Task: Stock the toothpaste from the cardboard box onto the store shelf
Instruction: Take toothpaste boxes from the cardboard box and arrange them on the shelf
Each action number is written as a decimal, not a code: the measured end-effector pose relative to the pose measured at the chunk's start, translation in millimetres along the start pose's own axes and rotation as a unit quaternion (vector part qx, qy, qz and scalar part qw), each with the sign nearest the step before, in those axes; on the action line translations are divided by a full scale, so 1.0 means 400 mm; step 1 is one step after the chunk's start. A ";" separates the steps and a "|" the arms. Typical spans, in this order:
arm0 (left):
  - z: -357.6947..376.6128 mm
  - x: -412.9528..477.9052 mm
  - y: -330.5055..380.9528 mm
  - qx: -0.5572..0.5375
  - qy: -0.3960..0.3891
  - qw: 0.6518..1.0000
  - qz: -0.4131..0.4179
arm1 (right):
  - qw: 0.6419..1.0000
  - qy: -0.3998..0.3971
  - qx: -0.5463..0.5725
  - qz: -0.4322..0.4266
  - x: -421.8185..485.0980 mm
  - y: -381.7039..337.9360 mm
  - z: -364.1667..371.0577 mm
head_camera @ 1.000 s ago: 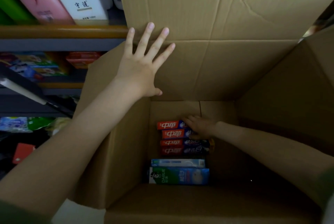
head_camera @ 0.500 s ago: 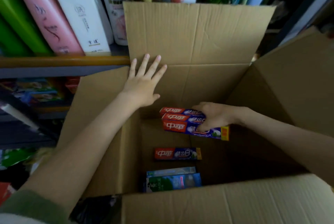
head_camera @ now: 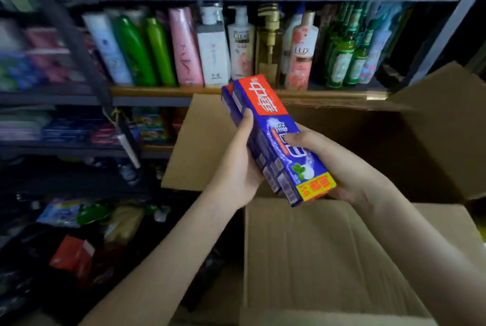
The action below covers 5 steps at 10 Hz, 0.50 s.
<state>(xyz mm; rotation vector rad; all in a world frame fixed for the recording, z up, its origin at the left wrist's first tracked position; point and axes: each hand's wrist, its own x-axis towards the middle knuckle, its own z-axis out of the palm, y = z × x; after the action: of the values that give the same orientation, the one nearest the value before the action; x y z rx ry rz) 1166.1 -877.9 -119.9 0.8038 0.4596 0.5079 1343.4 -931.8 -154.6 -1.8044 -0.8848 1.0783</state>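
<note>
A stack of red-and-blue toothpaste boxes (head_camera: 273,131) is held up in the air above the open cardboard box (head_camera: 315,252). My left hand (head_camera: 238,168) grips the stack's left side, thumb on its upper edge. Around the right and near end of the stack curls my right hand (head_camera: 339,165), with fingertips on the top face. The boxes point away from me towards the store shelf (head_camera: 163,91). The inside of the cardboard box is hidden by its near flap.
Shampoo and body-wash bottles (head_camera: 213,49) fill the shelf level behind the cardboard box. Lower shelves on the left hold small packets (head_camera: 79,128), and loose packages (head_camera: 73,252) lie on the floor. A dark metal upright (head_camera: 79,44) slants across the left.
My right hand lifted the toothpaste boxes out of the cardboard box. My left hand left the flap and took hold of the stack. The view rose towards the shelves.
</note>
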 end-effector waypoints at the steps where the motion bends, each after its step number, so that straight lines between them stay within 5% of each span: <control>1: -0.073 -0.051 0.042 -0.004 0.043 0.999 0.000 | 0.995 -0.029 0.094 0.003 -0.015 -0.014 0.116; 2: -0.165 -0.088 0.090 -0.021 0.092 0.995 -0.007 | 0.979 -0.102 0.176 0.007 -0.011 -0.008 0.216; 5: -0.630 -0.208 0.349 0.041 0.232 0.969 -0.071 | 0.972 -0.146 0.185 -0.019 0.177 -0.210 0.730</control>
<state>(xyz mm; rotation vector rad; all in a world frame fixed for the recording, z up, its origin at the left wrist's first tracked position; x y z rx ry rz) 923.3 -704.2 -150.1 0.7228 0.9696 0.5462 1091.7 -749.7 -184.0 -1.3377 -0.8175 1.4051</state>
